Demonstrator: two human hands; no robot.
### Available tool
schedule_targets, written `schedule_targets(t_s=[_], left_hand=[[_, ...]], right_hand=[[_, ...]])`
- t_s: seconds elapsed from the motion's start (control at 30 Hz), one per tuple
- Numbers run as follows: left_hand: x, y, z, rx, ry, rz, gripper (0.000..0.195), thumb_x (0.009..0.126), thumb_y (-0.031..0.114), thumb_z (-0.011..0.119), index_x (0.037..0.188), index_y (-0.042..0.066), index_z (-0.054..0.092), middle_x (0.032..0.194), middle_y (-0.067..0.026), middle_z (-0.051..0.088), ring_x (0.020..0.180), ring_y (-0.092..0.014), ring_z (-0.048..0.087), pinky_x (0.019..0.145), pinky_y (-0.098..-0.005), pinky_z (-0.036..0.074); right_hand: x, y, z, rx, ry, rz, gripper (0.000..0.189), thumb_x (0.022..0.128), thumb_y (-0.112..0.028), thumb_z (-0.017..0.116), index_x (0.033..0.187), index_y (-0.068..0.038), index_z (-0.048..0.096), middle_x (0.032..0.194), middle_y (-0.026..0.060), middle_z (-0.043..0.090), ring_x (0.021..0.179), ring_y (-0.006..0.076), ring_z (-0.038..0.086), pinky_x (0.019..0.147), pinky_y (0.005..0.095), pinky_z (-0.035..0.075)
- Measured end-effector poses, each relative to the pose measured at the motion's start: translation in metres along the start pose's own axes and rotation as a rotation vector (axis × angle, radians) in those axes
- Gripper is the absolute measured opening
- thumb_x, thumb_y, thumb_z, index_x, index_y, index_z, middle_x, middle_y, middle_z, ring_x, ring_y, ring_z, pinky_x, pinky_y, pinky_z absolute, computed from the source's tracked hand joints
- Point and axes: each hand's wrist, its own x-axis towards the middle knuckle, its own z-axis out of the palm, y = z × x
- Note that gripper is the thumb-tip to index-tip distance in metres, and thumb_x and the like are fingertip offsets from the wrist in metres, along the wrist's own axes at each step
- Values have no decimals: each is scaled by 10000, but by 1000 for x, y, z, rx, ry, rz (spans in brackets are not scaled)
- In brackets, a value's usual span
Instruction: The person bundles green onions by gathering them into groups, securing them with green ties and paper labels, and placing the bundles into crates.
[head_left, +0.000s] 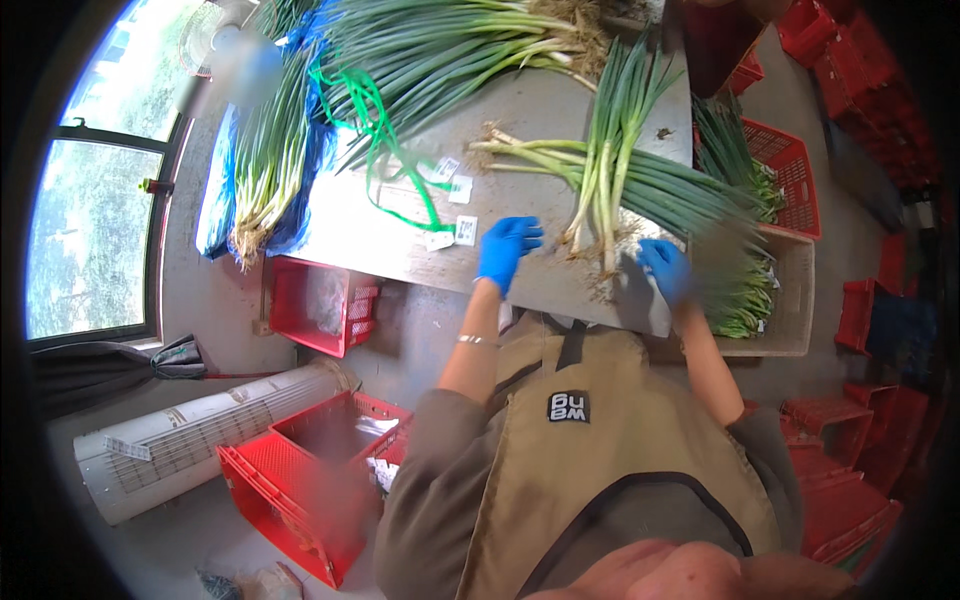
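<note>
My left hand (508, 251), in a blue glove, is over the table's near edge with its fingers pointing right and nothing seen in it. A short way right of it, spring onions (606, 165) lie with roots toward me, crossing others whose roots point left. My right hand (664, 264), gloved too, is just right of those roots, its fingers bent; whether it holds something small is unclear. Green tapes (431, 210) with white printed tags (466, 230) lie left of my left hand. A large heap of spring onions (450, 52) covers the far side of the metal table (405, 255).
Spring onions on blue plastic (274, 150) lie at the table's left end. At the right stand a red crate (799, 172) and a beige crate (795, 300), both holding bunches. A red crate (281, 307) sits below the table at left; a person is partly visible at the top right.
</note>
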Motion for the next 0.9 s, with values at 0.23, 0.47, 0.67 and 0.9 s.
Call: schedule_targets(t_s=[0.23, 0.47, 0.67, 0.9], left_hand=[[67, -39, -90, 877, 304, 264, 268, 798, 280, 554, 742, 22, 601, 697, -151, 612, 623, -235, 600, 558, -347, 462], [106, 12, -239, 813, 473, 140, 188, 757, 282, 566, 831, 110, 593, 784, -153, 615, 731, -336, 589, 637, -420, 454], [117, 12, -265, 1324, -59, 291, 133, 769, 201, 513, 861, 112, 546, 814, -168, 603, 767, -363, 565, 650, -445, 453], [73, 103, -223, 64, -123, 575, 124, 827, 13, 450, 836, -28, 567, 806, -118, 613, 724, -175, 591, 681, -278, 491]], right_hand=[[81, -3, 97, -306, 377, -549, 423, 775, -168, 637, 1134, -18, 473, 828, 47, 526, 698, 120, 468, 684, 243, 418], [32, -52, 210, 30, 69, -200, 178, 835, -50, 500, 991, -12, 576, 871, 59, 593, 720, 102, 558, 679, 229, 468], [-10, -46, 269, 4, -144, 15, 181, 863, -117, 465, 930, -12, 597, 751, 70, 603, 627, 127, 575, 610, 248, 483], [-16, -67, 296, 387, -367, 319, 398, 899, -342, 397, 972, -2, 592, 809, 127, 629, 721, 178, 615, 650, 293, 498]])
